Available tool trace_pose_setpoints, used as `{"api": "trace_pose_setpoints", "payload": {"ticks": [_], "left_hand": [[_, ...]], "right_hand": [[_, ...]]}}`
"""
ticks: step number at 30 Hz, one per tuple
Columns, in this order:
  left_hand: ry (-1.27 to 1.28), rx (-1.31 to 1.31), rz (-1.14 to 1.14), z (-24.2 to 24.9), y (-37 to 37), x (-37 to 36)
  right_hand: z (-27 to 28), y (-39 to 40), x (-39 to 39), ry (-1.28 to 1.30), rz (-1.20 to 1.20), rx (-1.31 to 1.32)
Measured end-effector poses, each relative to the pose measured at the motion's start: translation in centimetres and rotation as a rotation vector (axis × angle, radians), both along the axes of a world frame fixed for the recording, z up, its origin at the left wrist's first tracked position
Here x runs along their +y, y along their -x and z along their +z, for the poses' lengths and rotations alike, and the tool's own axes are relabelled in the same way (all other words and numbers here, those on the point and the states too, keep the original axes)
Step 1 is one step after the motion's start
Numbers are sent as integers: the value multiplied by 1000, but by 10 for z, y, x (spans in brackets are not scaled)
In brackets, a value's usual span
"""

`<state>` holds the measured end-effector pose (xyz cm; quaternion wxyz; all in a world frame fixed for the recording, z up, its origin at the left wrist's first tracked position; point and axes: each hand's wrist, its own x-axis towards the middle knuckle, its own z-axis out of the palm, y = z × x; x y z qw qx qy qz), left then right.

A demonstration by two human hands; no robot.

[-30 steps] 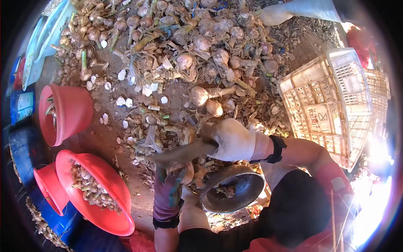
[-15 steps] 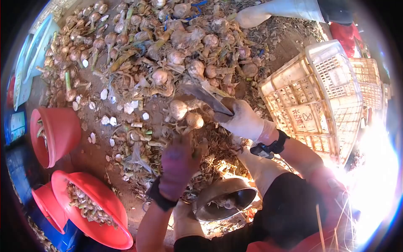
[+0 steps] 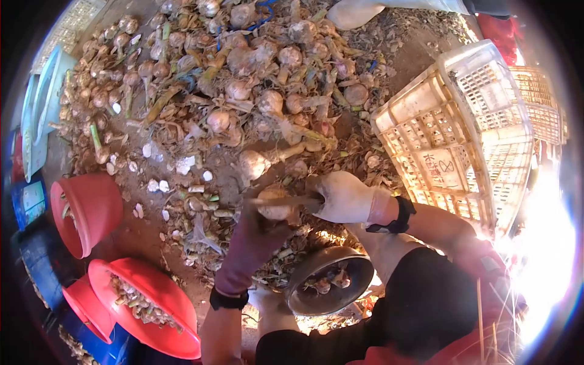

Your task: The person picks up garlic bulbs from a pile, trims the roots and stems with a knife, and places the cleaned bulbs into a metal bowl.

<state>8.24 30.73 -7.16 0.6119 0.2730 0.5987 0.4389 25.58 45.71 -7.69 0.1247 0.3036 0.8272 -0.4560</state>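
My left hand (image 3: 254, 240), in a purple glove, is closed around a garlic bulb (image 3: 275, 211). In my white-gloved right hand (image 3: 345, 198) is a knife (image 3: 293, 201), its blade lying across the bulb close to the left fingers. Just beyond the hands, another garlic bulb (image 3: 252, 164) with a long stalk rests on the ground. A metal bowl (image 3: 296, 304) with a few bulbs inside sits tilted between my lower legs. Ahead spreads a large heap of garlic (image 3: 240, 88) with stalks and roots attached.
At the left stand a pink bucket (image 3: 100, 210), a red basin (image 3: 176, 304) full of trimmings, and light-blue basins (image 3: 42, 121). A white plastic crate (image 3: 438, 152) tilts at the right. Another person's boot (image 3: 356, 13) is at the top. Cut scraps litter the ground.
The knife has swung from pointing up and left to lying across the bulb. Both hands have come together, and the left now grips the bulb. The camera view has shifted slightly.
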Motion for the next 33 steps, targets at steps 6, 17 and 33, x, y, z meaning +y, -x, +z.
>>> {"api": "trace_pose_setpoints", "payload": {"ticks": [6,17,33], "left_hand": [[-18,465,59,16,-8,-39],[160,4,399,32,-11,-68],[-223,-114,797,27,24,-65]], "right_hand": [[24,17,-21,-14,179,164],[4,32,-42,-179,307,337],[35,37,-43,151,57,244]]}}
